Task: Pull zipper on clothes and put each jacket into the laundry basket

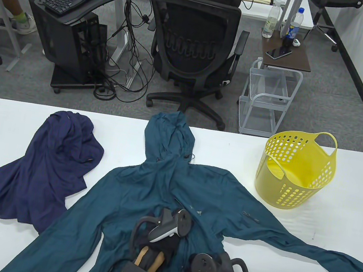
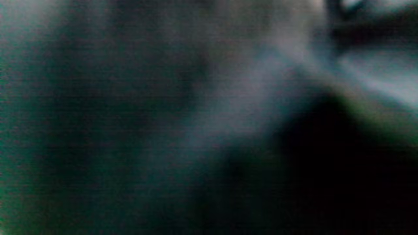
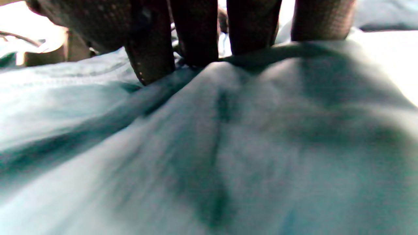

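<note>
Right hand: the right hand [image 1: 202, 268] in its black sensor glove is nearest the table's front edge, lying on the lower front of the jacket, right of the garment's centre line. In the right wrist view its fingers [image 3: 153, 49] come down straight onto the cloth, tips pressing it; nothing shows as pinched, so I read it as flat and holding the fabric down.
Left hand: the left hand [image 1: 165, 242] in its matching black glove sits just beyond and to the left, over the centre line. Its fingers are hidden under the tracker and the left wrist view is a blur, so I cannot tell whether it grips anything.
Teal jacket: the thin teal hooded jacket [image 1: 168, 181] is spread front-up mid-table, sleeves out to both sides.
Long axis: hem towards the person, hood pointing away, past the table's far edge; the zipper line likely runs the same way, straight ahead of the left hand.
Key relation: the pull, as I judge it, goes away from the person along that axis, left hand nearer the line, right hand anchoring.
Navy jacket: the crumpled navy blue jacket [image 1: 43, 170] lies at the left, touching the teal sleeve.
Basket: the yellow perforated plastic laundry basket [image 1: 291, 190] stands upright far right, nearer the right hand, nothing visible inside.
</note>
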`<state>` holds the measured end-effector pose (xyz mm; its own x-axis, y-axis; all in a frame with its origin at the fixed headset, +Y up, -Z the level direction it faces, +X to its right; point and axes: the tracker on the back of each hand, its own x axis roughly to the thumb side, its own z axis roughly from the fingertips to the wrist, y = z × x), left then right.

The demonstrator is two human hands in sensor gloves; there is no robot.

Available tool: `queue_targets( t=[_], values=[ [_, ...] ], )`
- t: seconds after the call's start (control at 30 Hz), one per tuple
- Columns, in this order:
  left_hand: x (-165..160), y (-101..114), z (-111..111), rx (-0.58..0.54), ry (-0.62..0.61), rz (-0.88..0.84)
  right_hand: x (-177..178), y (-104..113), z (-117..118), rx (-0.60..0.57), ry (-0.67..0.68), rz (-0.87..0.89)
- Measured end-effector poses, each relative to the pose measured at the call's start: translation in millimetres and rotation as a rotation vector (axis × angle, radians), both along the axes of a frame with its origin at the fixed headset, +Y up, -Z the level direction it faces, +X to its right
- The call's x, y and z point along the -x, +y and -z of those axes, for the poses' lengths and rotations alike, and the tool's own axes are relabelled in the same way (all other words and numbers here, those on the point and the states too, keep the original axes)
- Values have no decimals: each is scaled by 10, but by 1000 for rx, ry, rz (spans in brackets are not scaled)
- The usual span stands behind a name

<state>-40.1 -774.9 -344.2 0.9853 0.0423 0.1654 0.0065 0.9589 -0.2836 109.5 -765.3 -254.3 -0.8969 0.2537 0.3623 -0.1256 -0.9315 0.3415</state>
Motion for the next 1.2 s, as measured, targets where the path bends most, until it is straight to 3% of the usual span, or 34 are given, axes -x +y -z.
queue_targets(
  t=[0.17,0.33,0.47,0.67,0.77,0.9,1.03,1.2],
  values=[
    [-20,248,-130,-91,21,-98,-181,-37,158,-11,-136,48],
    [-148,334,-258,-59,-2,-198,-371,-88,339,-17,-257,106],
    [-338,279,-324,-8,-39,-121,-505,-116,425,-26,-322,132],
    [-512,338,-425,-78,24,14,-664,-134,494,-38,-409,146],
    [-615,343,-468,-81,-8,35,-713,-150,517,-54,-432,153],
    [-662,116,-351,117,-35,73,-713,-158,491,-74,-405,166],
    [-555,-60,-190,205,-59,131,-692,-141,443,-94,-359,181],
    [-366,-129,2,203,-75,60,-506,-21,321,-166,-250,78]
  ],
)
